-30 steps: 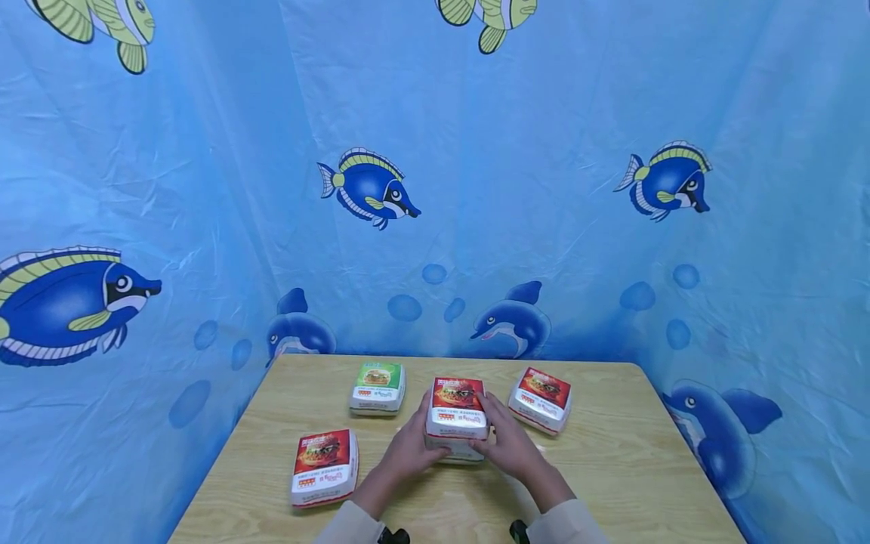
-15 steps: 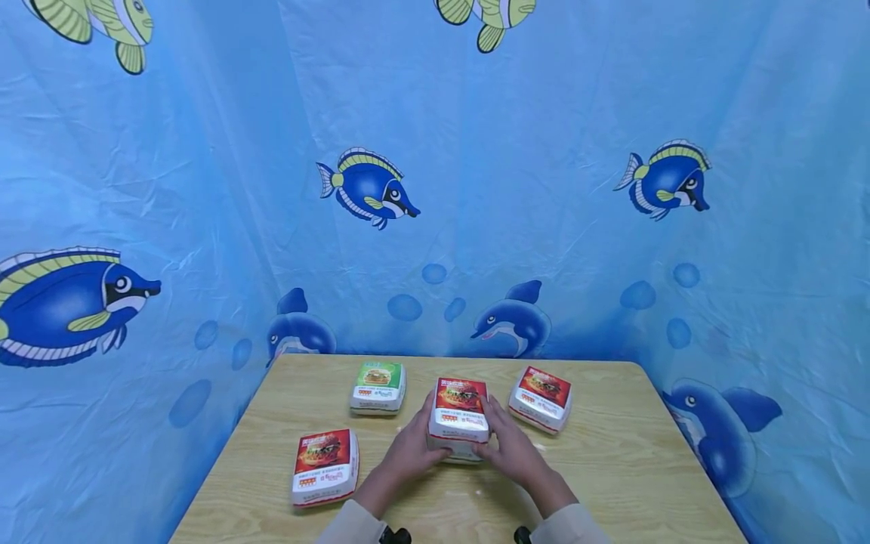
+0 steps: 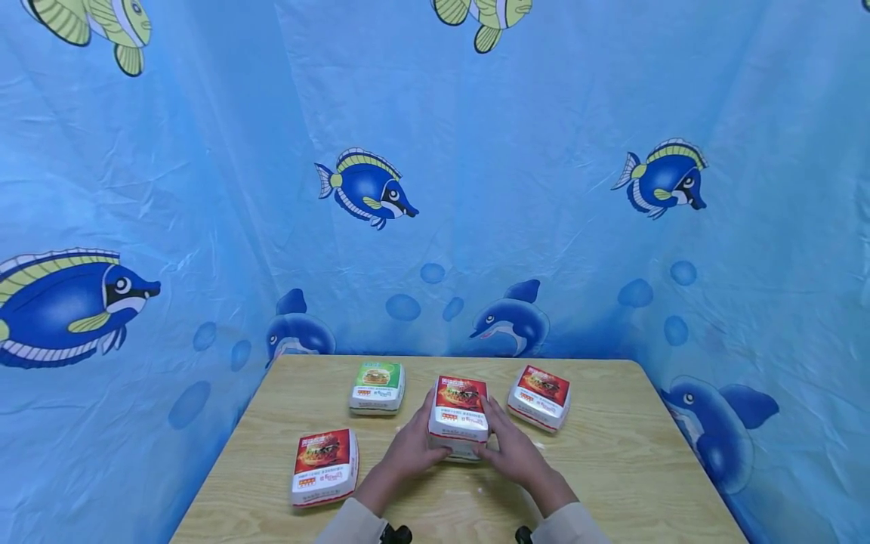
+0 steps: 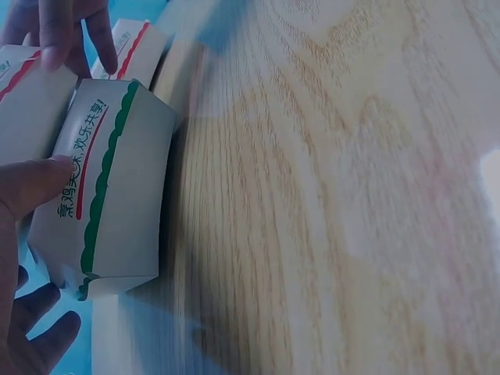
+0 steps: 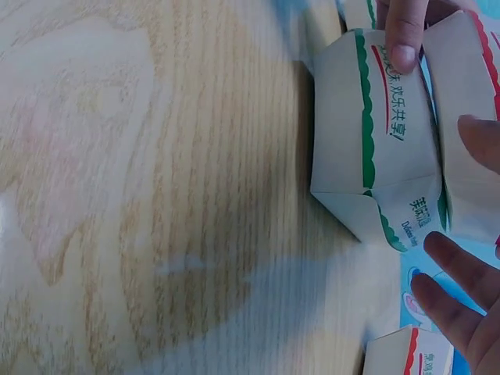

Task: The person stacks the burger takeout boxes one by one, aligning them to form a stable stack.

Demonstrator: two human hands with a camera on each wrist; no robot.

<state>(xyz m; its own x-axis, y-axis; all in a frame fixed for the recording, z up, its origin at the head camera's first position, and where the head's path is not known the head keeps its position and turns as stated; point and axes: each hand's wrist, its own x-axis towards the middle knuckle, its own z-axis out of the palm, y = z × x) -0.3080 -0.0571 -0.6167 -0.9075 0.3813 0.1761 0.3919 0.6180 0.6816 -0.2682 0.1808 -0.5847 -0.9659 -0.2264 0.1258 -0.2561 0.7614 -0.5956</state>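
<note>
Hands on stack | left hand [image 3: 408, 452] and right hand [image 3: 514, 453] clasp red-topped box [image 3: 458, 410] from 9 and 3 o'clock, atop green-trimmed box [image 4: 109, 191], table [image 3: 612, 453] centre | step: stacking, aligning | next: likely careful, even release

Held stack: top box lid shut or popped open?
Shut. The top red box shows its lid flat, no gap, with both hands gripping the stack's sides.

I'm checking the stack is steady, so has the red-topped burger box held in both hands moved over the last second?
Yes, slightly: the red-topped burger box has edged right, away from the green-topped box standing on the wooden table.
</note>
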